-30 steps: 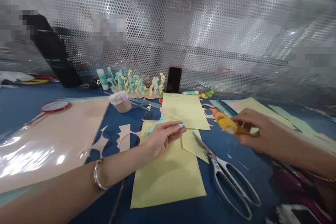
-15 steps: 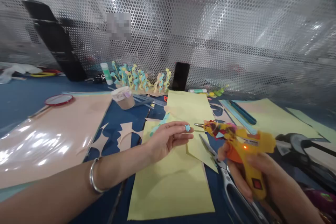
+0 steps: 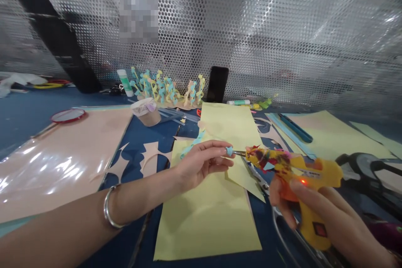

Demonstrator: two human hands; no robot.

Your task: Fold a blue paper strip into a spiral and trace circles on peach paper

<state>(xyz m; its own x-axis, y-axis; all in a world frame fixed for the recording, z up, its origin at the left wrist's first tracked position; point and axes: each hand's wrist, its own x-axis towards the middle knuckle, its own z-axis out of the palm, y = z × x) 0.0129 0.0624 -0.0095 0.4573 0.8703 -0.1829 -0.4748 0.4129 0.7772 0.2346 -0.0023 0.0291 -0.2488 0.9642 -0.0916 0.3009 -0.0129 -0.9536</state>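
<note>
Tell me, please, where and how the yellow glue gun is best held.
Probably best by its downward handle, from the right, where the right hand grips. The glue gun is roughly level, its metal nozzle pointing left at the blue star in the left hand, so avoid the front.

Yellow glue gun (image 3: 295,163) levelled at a tiny blue star (image 3: 229,150)
From here, the gun sits roughly horizontal in the right hand (image 3: 329,209), red light (image 3: 303,181) glowing, front crusted with coloured bits (image 3: 268,160); its metal nozzle (image 3: 240,153) touches or nearly touches the star, pinched in the left hand (image 3: 204,161).
</note>
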